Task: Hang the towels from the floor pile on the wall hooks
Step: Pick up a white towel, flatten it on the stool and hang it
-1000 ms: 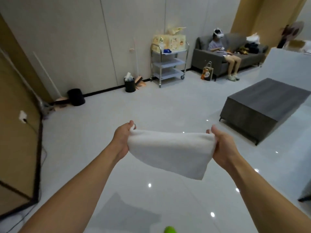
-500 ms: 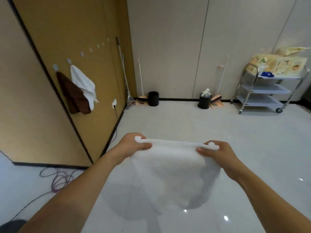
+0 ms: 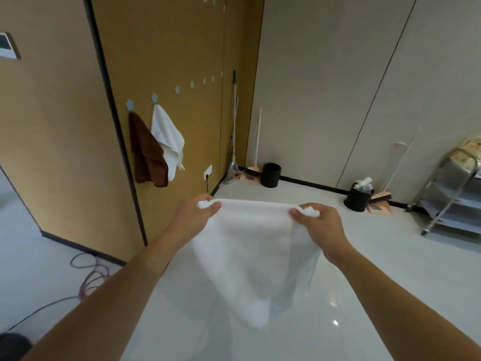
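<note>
A tan wall [image 3: 169, 48] stands beyond the left hand [image 3: 194, 217], which with the right hand [image 3: 321, 225] pinches a white towel [image 3: 250, 256] stretched between them above the floor, far short of the hung brown towel [image 3: 145, 152], hung white towel [image 3: 166, 134] and bare hooks [image 3: 177, 89].

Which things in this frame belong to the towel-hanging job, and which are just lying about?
Job: white terry towel held by left hand and right hand; free pale wall hooks; hung brown towel; hung white towel.
Idle: black round bins; metal cart; purple cable.
</note>
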